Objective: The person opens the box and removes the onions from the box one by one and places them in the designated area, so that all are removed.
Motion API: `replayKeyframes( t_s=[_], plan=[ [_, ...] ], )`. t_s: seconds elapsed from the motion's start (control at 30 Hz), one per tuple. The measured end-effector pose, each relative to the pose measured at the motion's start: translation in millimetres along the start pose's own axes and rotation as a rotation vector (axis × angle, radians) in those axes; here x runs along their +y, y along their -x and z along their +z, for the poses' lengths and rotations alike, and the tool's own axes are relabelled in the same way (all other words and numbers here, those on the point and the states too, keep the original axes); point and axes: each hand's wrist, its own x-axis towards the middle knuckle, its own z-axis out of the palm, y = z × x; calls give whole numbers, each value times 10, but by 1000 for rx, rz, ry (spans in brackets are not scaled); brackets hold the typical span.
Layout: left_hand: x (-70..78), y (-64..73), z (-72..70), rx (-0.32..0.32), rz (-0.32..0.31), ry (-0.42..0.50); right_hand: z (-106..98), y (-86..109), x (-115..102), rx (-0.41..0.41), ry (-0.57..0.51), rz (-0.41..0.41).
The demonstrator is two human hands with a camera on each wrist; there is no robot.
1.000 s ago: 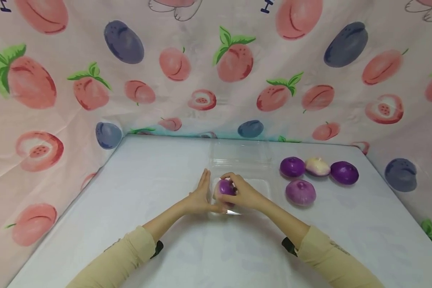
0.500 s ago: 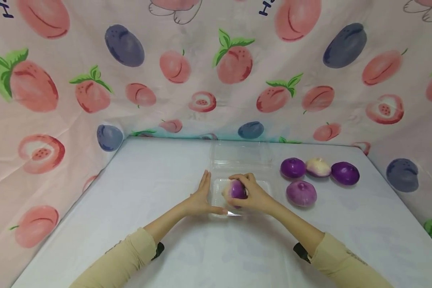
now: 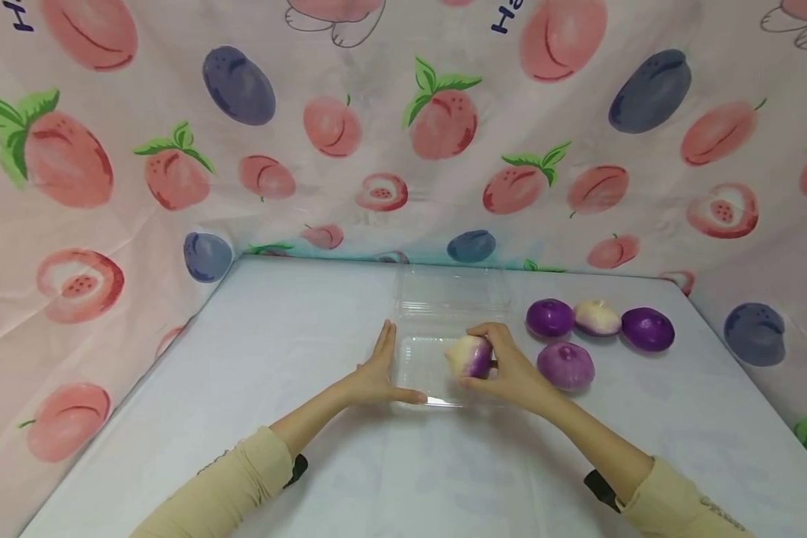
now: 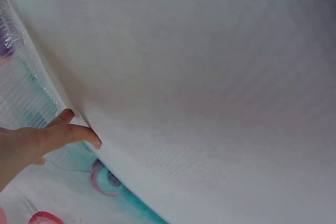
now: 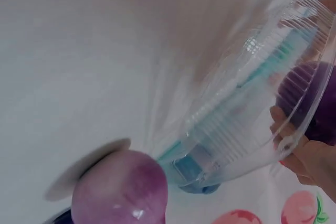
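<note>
In the head view, my right hand [image 3: 511,366] grips a purple-and-white onion [image 3: 471,357], its pale tip pointing left, over the right part of a clear plastic box [image 3: 422,359]. The right wrist view shows the onion's dark side [image 5: 298,90] behind the clear wall, fingers curled along it. My left hand [image 3: 374,377] is spread at the box's front left corner, thumb along the front rim and straight fingers against the left side. From the left wrist, that hand [image 4: 52,137] appears at the box's edge.
The box's hinged lid [image 3: 453,288] lies open behind it. Right of the box are a pinkish-purple onion [image 3: 566,366], a dark purple onion [image 3: 550,318], a whitish onion [image 3: 597,317] and another dark purple one [image 3: 648,329]. A fruit-print cloth [image 3: 376,134] hangs behind the white table.
My right hand has moved the onion rightward from the box's left side, and the onion has turned so more of its pale end shows. My left hand has stayed at the corner.
</note>
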Motion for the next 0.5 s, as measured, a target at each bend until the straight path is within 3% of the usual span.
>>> replayKeyframes(
  t_s=[0.2,0.5],
  plan=[
    [10,-13,18,0,-7,-3,-117,135,25,18,-6,23],
    [43,4,-9,-6,-1,2,-238,238,70,74,180,-11]
  ],
)
